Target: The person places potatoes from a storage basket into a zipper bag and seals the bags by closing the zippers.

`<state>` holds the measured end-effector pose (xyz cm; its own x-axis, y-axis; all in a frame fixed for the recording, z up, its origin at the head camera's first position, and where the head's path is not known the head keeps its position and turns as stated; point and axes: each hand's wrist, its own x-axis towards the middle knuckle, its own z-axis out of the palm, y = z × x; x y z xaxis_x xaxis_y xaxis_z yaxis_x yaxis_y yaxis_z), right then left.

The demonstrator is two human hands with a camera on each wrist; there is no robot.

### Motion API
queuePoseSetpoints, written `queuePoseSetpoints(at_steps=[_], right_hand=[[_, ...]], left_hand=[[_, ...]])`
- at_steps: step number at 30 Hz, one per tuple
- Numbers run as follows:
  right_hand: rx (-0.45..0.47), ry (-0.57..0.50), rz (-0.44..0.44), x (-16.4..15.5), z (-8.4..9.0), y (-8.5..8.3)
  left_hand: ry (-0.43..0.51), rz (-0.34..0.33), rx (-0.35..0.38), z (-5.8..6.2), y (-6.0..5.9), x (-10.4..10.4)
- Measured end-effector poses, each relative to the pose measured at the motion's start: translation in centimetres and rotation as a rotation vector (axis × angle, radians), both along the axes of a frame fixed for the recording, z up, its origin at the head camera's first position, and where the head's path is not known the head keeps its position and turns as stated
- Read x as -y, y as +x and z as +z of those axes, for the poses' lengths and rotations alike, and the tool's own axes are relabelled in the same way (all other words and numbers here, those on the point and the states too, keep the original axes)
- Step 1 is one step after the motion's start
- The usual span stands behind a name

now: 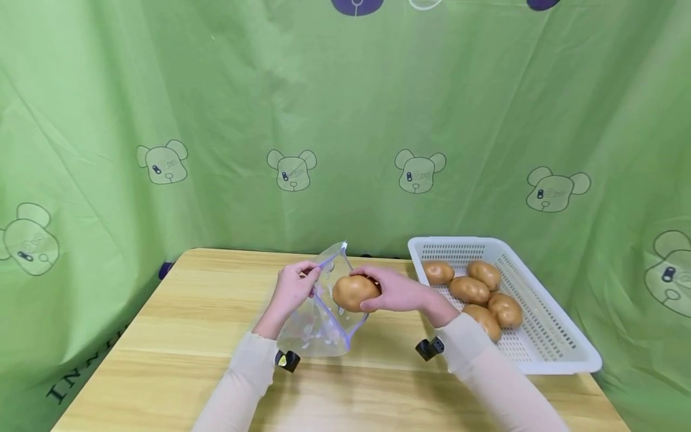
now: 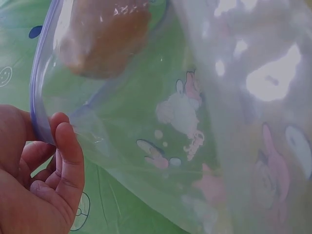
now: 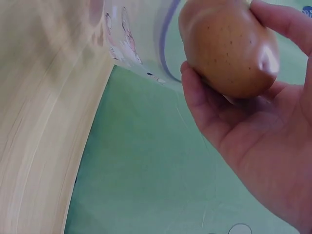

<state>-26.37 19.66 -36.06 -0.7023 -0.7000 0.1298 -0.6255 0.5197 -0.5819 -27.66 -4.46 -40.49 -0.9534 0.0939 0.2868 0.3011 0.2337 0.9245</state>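
Note:
A clear zip bag (image 1: 309, 327) with a purple rim and printed pictures stands with its mouth spread toward the right. My left hand (image 1: 294, 288) pinches that rim between thumb and fingers; the left wrist view shows the left hand (image 2: 46, 170) at the bag's edge. In my right hand (image 1: 396, 289) is a brown potato (image 1: 353, 293), held right at the bag's mouth. From the right wrist view, the fingers and thumb of the right hand (image 3: 263, 126) curl round the potato (image 3: 229, 48). Through the film, the left wrist view shows the potato (image 2: 107, 44) blurred.
On the right of the wooden table (image 1: 178, 336) sits a white perforated basket (image 1: 545, 312) holding several potatoes (image 1: 469, 290). A green curtain (image 1: 345, 120) with bear prints hangs behind the table's back edge.

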Motion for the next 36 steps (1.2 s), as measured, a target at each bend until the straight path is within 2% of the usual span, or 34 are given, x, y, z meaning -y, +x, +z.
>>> queuePoseSetpoints(at_steps=[6, 15, 19, 26, 29, 30, 36], right_hand=[[-0.042, 0.063, 0.018, 0.7, -0.7, -0.1], [-0.063, 0.088, 0.008, 1.8, -1.4, -0.3], [-0.038, 0.089, 0.001, 2.0, -1.6, -0.4], [0.033, 0.078, -0.026, 2.5, -2.1, -0.6], [0.026, 0.080, -0.022, 2.7, -2.2, -0.7], [0.022, 0.082, -0.019, 2.7, -2.3, -0.7], [-0.010, 0.089, -0.008, 3.0, -2.5, -0.8]], left_hand=[[0.009, -0.002, 0.002, 0.0, 0.0, -0.3], [0.024, -0.002, 0.016, 0.1, 0.0, -0.8], [0.018, -0.008, 0.031, 0.2, -0.1, -1.0], [0.019, -0.029, -0.003, 0.9, 0.7, -1.0], [0.016, -0.025, 0.001, 0.8, 0.6, -1.0], [0.018, -0.026, 0.002, 0.4, 0.2, -0.9], [0.023, -0.019, 0.002, 0.6, 0.2, -0.9]])
